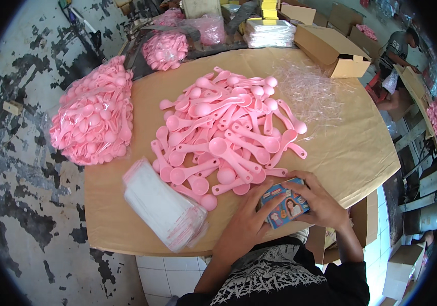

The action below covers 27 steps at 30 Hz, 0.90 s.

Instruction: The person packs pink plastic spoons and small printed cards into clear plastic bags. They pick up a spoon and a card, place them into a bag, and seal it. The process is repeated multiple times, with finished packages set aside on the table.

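A small blue box (285,205) with colourful printed pictures is held between my two hands at the table's near edge. My left hand (244,223) grips its left side, with fingers lying along the box. Around the right side and far corner curl the fingers of my right hand (323,200). Just beyond the hands lies a large loose heap of pink plastic scoop spoons (218,147). To the left of my left hand rests a stack of clear plastic bags (163,206) with pinkish edges.
The table is covered in brown paper (351,137). A big bag of pink spoons (93,115) stands at the left edge. Thin clear plastic strips (313,94) lie far right beside a cardboard box (330,48). An open carton (366,224) sits below right. Another person (396,53) works at far right.
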{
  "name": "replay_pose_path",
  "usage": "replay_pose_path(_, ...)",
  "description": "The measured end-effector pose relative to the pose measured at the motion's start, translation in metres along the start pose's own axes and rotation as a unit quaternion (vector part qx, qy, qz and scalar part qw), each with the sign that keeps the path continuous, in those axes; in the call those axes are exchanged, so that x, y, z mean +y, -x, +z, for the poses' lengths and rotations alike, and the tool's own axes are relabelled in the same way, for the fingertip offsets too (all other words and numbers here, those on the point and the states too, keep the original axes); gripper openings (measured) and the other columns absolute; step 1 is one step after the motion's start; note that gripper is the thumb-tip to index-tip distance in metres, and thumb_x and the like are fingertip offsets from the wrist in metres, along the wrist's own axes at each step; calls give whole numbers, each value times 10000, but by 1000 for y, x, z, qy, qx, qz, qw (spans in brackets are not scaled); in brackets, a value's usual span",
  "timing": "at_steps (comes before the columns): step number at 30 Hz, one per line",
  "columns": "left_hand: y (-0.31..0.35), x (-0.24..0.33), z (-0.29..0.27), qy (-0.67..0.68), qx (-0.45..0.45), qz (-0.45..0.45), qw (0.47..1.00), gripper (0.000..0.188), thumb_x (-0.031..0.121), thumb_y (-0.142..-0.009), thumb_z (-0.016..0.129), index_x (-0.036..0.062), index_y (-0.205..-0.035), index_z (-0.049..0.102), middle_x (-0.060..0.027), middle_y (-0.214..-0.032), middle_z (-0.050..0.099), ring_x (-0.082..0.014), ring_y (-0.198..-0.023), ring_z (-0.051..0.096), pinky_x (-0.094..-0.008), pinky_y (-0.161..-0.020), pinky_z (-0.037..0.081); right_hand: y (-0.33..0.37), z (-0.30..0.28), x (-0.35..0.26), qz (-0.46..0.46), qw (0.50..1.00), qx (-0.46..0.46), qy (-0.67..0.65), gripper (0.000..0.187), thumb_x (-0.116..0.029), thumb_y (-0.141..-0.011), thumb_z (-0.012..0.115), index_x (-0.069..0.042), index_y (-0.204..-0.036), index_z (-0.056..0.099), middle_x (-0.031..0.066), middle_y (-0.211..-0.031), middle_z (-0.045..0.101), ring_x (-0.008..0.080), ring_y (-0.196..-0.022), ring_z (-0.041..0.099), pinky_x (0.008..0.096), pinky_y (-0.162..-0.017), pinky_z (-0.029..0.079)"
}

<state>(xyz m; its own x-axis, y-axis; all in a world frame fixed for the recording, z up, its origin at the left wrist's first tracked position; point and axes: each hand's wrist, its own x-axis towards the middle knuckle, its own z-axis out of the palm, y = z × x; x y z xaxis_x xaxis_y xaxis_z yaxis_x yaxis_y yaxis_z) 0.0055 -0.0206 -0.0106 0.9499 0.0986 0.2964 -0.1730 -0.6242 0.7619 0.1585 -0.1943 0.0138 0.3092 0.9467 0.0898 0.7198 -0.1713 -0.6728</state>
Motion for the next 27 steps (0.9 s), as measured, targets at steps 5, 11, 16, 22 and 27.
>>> replay_pose_path(5, -4, 7, -1, -4, 16, -37, 999, 655, 57, -705, 746, 148, -1323, 550, -178, -1379, 410, -360, -1273, 443, -434, -1035, 411, 1, 5, 2, 4, 1000, 13, 9, 840, -88, -623, 842, -180, -1369, 468, 145, -1355, 415, 379, -1274, 404, 444, -1062, 379)
replay_pose_path(11, 1, -1, 2, -15, 25, -41, 999, 646, 4, -692, 754, 140, -1296, 566, -184, -1337, 424, -365, -1246, 451, -436, -1032, 416, -1, -9, 4, -29, 997, -1, -65, 890, -212, -644, 873, -142, -1409, 422, 175, -1393, 378, 382, -1317, 355, 448, -1078, 360)
replay_pose_path(16, 3, 3, -1, 9, 21, -71, 997, 667, 17, -666, 782, 134, -1287, 569, -171, -1331, 433, -352, -1242, 456, -429, -1017, 428, 4, -19, 21, -14, 998, -58, -31, 957, -271, -644, 886, -117, -1438, 374, 215, -1447, 299, 390, -1347, 302, 449, -1084, 349)
replay_pose_path(22, 71, 21, -30, 53, 242, -32, 968, 527, 31, -666, 833, 69, -1145, 618, -185, -1174, 590, -312, -1090, 585, -423, -910, 484, -19, -55, -21, -102, 994, 48, -6, 707, -199, -703, 840, -71, -1313, 508, 155, -1245, 541, 349, -1155, 515, 410, -958, 446)
replay_pose_path(27, 118, -33, -97, -254, 328, -189, 890, 582, 195, -775, 671, -24, -1290, 507, -255, -1276, 512, -411, -1173, 498, -474, -1009, 402, -116, 0, -77, -178, 982, -62, -3, 287, -266, -859, 672, -35, -1028, 648, 114, -847, 679, 305, -812, 658, 409, -718, 516)
